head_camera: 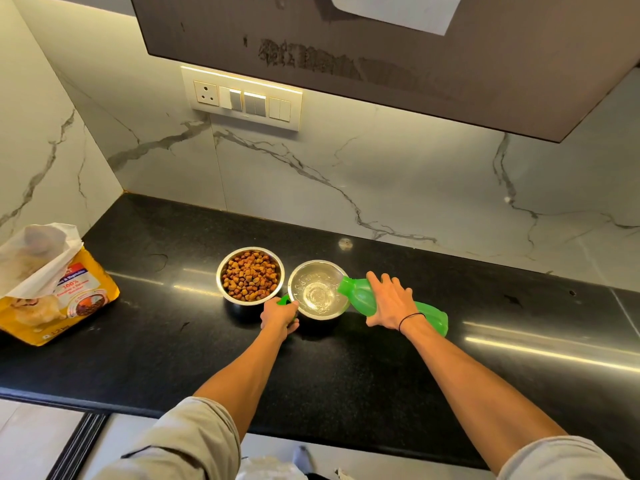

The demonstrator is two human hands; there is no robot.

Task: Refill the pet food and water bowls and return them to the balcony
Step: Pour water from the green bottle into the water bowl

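My right hand (389,301) grips tipped bottle (388,303), left hand (280,315) holds cap (284,299). Tilt further and the water bowl (318,289) overflows onto the counter (346,368).

A switch panel (242,98) sits on the marble wall (381,181) (grey-veined), under a dark cabinet (450,64), above the black counter (346,375).
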